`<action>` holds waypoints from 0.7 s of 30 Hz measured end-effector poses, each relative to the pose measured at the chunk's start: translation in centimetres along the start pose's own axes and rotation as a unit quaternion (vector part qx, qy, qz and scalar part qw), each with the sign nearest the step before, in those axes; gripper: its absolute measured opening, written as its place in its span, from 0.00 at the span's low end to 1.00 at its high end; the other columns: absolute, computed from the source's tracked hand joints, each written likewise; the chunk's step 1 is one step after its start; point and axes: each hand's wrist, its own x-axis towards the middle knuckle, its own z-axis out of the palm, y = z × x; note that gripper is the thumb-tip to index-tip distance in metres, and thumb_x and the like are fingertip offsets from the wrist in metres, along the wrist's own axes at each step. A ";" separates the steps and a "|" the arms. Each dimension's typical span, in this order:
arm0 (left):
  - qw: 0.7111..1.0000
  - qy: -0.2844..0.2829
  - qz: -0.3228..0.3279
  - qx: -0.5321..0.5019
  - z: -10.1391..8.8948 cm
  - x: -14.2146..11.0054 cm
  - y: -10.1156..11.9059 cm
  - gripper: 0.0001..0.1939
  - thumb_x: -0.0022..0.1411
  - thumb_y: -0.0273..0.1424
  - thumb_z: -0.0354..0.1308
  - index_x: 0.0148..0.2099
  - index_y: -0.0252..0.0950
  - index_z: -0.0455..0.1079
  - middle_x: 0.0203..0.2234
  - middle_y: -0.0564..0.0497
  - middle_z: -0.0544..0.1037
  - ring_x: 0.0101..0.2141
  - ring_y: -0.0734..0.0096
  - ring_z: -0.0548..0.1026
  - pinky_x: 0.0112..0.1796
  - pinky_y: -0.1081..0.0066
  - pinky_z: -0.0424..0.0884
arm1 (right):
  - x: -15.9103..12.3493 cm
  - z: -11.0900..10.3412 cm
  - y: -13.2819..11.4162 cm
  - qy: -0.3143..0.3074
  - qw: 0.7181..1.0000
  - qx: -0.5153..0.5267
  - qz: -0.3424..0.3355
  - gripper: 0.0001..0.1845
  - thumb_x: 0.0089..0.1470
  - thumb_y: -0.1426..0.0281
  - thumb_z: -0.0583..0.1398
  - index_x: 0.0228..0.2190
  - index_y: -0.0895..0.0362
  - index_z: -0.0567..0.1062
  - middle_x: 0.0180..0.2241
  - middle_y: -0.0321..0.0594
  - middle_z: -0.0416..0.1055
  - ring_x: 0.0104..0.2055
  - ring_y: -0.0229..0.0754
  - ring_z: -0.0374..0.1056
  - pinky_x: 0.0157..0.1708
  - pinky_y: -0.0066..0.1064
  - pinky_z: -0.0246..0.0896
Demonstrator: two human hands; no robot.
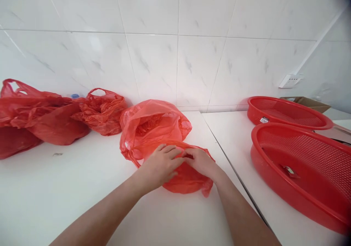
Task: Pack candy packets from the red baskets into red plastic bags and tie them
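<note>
In front of me a red plastic bag (182, 184) lies on the white table, bulging a little. My right hand (202, 161) is closed, its thumb and fingertips pinching the thin plastic at the top of this bag. From the other side my left hand (160, 165) meets it, index and thumb closed on the same plastic and the other fingers loosely bent. The fingertips of both hands almost touch, and what lies between them is partly hidden. Just behind, a larger red carrier bag (175, 119) gapes towards me, with crumpled red plastic (149, 125) inside.
Filled red bags (61, 127) and a crumpled one (105, 112) line the wall on the left. To the right stand two red plastic baskets (263, 165), the nearer holding a small label. A cardboard box (308, 103) sits behind them. A seam (230, 165) runs between the tabletops.
</note>
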 end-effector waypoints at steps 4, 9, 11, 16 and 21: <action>0.975 -0.149 -0.105 0.130 0.4 -0.7 -2.1 0.20 0.41 0.22 0.61 0.40 0.41 0.75 0.57 0.44 0.67 0.55 0.41 0.63 0.46 0.50 0.65 | 1.2 -0.2 2.1 0.028 0.998 0.032 0.041 0.11 0.49 0.72 0.54 0.35 0.54 0.74 0.33 0.35 0.72 0.31 0.36 0.66 0.31 0.29 0.59; 0.984 -0.151 -0.085 0.046 -1.1 -1.6 -2.1 0.22 0.51 0.25 0.56 0.49 0.47 0.73 0.49 0.47 0.73 0.44 0.53 0.74 0.34 0.65 0.72 | 2.0 -0.7 3.4 0.070 0.992 0.082 0.068 0.07 0.48 0.67 0.57 0.29 0.56 0.72 0.26 0.33 0.67 0.26 0.35 0.61 0.28 0.28 0.55; 0.995 -0.098 -0.024 0.026 -1.7 -1.7 -1.5 0.18 0.58 0.29 0.54 0.50 0.46 0.72 0.46 0.48 0.76 0.43 0.57 0.74 0.36 0.65 0.72 | 1.9 -0.8 3.0 0.089 0.988 0.112 0.054 0.09 0.49 0.63 0.56 0.25 0.56 0.69 0.23 0.31 0.64 0.24 0.34 0.57 0.25 0.28 0.52; 0.969 0.221 0.024 0.108 -4.3 -2.1 -2.4 0.12 0.58 0.28 0.56 0.45 0.43 0.72 0.48 0.47 0.73 0.47 0.60 0.72 0.49 0.60 0.68 | 1.5 -0.9 1.9 0.153 0.977 0.142 0.043 0.11 0.50 0.61 0.55 0.24 0.56 0.68 0.22 0.31 0.63 0.24 0.36 0.58 0.25 0.28 0.52; 0.887 0.404 -0.147 0.171 -6.4 -4.5 -7.4 0.20 0.59 0.26 0.53 0.54 0.43 0.64 0.56 0.47 0.63 0.56 0.53 0.63 0.50 0.55 0.69 | 1.6 -1.2 2.0 0.224 0.962 0.150 0.029 0.09 0.50 0.63 0.55 0.27 0.55 0.71 0.26 0.34 0.68 0.29 0.37 0.63 0.32 0.29 0.57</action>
